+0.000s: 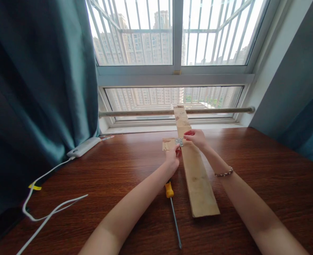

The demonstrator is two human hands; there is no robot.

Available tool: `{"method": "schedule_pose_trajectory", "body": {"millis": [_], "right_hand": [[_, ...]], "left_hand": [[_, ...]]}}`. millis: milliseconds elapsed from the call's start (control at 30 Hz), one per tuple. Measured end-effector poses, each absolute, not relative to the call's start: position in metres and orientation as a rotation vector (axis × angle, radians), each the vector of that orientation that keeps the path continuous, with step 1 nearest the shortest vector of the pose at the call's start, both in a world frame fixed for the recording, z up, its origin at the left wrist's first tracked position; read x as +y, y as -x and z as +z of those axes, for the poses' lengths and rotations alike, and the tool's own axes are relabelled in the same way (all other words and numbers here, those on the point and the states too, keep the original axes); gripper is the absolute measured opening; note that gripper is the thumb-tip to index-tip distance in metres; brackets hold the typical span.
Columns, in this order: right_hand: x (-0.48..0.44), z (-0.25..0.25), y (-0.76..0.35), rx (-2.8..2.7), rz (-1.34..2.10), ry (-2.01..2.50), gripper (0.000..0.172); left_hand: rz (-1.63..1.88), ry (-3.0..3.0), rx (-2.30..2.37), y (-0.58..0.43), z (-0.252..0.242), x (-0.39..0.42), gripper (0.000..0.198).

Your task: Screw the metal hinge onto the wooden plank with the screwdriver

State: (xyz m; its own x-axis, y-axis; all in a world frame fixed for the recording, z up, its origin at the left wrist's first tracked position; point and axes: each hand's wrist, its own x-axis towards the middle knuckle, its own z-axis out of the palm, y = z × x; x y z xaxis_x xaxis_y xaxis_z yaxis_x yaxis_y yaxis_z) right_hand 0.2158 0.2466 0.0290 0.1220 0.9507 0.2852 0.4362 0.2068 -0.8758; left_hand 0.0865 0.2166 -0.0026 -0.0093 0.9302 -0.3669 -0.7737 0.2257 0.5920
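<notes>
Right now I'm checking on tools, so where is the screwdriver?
In the head view, the screwdriver lies low near centre on the table, between the left forearm and the long wooden board.

The head camera looks forward and down from near above the table (130,170), facing the window (176,79) at twelve o'clock.
</notes>
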Motion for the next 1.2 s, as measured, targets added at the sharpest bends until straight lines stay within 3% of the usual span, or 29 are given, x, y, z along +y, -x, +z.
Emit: {"method": "schedule_pose_trajectory", "body": {"millis": [267,633,900,1200], "right_hand": [[0.252,0.021,-0.201,-1.595,0.259,1.54,0.014],[0.25,0.023,-0.205,-1.7,0.176,1.587,0.016],[0.249,0.01,-0.197,-1.826,0.026,1.281,0.018],[0.249,0.006,-0.196,-1.801,-0.066,1.403,0.009]], "left_hand": [[1.363,-0.211,0.812,-0.087,0.002,0.215,0.017],[1.36,-0.218,0.782,-0.087,0.0,0.216,0.016],[1.353,-0.228,0.781,-0.086,0.001,0.214,0.015],[1.341,-0.248,0.749,-0.088,0.0,0.215,0.015]]}}
